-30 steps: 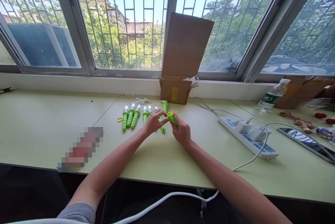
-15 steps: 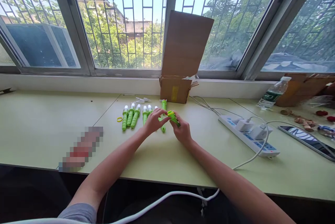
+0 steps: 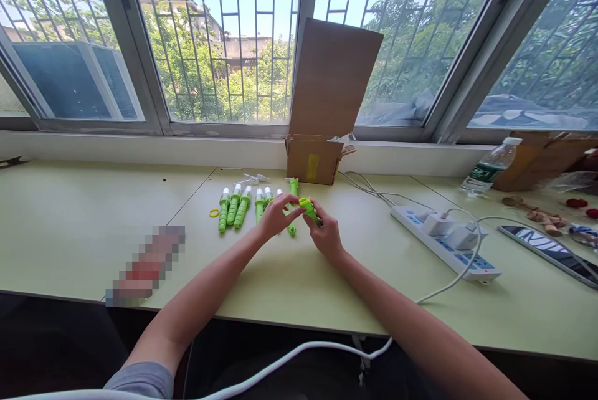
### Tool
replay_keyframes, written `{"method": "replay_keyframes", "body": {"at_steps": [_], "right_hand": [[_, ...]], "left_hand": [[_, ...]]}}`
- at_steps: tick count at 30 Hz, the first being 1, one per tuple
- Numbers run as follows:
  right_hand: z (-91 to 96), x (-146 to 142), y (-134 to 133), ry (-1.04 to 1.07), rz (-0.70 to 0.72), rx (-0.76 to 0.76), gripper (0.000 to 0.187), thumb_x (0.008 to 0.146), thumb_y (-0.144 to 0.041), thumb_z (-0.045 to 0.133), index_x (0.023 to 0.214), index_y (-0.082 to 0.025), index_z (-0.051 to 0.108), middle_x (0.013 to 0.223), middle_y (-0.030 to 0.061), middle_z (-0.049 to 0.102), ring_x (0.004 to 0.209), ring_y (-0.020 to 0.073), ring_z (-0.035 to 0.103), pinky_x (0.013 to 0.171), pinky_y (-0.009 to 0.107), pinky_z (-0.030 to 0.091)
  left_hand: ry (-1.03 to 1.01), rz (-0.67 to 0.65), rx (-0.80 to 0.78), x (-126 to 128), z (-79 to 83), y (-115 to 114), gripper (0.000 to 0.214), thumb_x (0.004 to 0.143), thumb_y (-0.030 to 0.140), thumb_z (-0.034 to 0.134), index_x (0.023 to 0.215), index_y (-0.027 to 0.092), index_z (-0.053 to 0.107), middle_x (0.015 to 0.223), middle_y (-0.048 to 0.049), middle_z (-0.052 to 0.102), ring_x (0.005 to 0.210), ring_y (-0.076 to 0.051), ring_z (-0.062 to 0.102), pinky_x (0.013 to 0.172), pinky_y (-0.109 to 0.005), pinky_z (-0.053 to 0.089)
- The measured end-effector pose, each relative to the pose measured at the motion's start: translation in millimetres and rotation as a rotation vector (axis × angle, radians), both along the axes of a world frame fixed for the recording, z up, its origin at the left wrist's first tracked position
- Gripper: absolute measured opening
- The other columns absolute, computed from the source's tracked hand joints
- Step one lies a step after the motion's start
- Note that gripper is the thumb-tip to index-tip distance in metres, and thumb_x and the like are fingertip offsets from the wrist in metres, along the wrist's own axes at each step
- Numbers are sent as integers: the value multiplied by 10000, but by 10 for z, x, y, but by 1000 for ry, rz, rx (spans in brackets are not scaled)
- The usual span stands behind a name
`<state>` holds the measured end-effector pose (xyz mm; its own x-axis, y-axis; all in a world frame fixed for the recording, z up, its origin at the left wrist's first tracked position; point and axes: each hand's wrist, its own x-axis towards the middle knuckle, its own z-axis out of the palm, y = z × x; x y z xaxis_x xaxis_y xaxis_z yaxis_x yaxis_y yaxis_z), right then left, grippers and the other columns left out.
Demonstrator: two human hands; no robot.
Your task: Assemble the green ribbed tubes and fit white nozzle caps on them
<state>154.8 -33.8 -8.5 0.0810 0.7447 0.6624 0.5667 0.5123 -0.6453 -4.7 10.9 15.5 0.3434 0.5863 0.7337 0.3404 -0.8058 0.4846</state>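
Note:
My right hand is closed around a short green plastic tube, its yellow-rimmed end tilted up and toward the left. At that rim, the fingertips of my left hand are pinched together against the tube. Several ridged green tubes with white tops lie in a row to the left, some partly hidden behind my left hand. Behind my hands lies another green piece, close to the cardboard box. A loose yellow ring rests left of the row.
An open cardboard box stands by the window. Clear plastic bits lie behind the tubes. At right are a white power strip with cables, a phone and a water bottle. A blurred flat item lies front left.

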Motion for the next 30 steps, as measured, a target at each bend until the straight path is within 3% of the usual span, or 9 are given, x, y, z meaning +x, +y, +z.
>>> {"method": "replay_keyframes", "body": {"at_steps": [17, 30], "right_hand": [[-42, 13, 31, 18, 10, -50, 548, 832, -437, 519, 1317, -181, 507, 876, 59, 699, 527, 126, 532, 519, 234, 454], [21, -12, -16, 32, 16, -39, 572, 838, -487, 493, 1298, -148, 524, 838, 69, 693, 551, 140, 549, 533, 249, 468]], "left_hand": [[-20, 8, -3, 8, -29, 11, 167, 824, 360, 595, 893, 210, 565, 874, -6, 642, 787, -122, 615, 648, -251, 529], [-24, -2, -45, 14, -19, -5, 168, 826, 360, 588, 901, 211, 570, 890, -10, 643, 806, -128, 615, 647, -255, 536]]}}
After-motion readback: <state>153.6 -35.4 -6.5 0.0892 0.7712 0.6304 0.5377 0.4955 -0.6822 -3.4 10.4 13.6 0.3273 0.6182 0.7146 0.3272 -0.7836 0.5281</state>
